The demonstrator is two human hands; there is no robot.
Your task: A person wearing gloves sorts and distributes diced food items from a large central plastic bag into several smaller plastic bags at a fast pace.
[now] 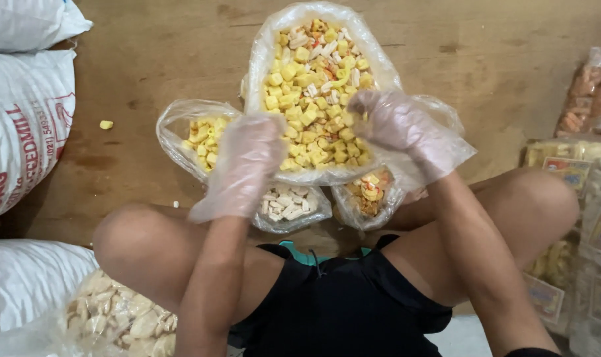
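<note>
From the head view, a large clear plastic bag [313, 86] of yellow, white and orange cracker pieces lies open on the brown floor [148, 53] ahead of the crossed legs, the gloved left hand [244, 165] with fingers curled loosely at its near edge and the gloved right hand [396, 122] pinching yellow pieces at the heap.

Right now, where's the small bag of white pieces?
In the head view, the small bag of white pieces lies on the floor below the big mixed-snack bag, beside the left hand.

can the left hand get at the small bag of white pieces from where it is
Probably yes: the gloved left hand hovers just above the small bag of white pieces, whose open top faces up, and nothing lies between them.
</note>
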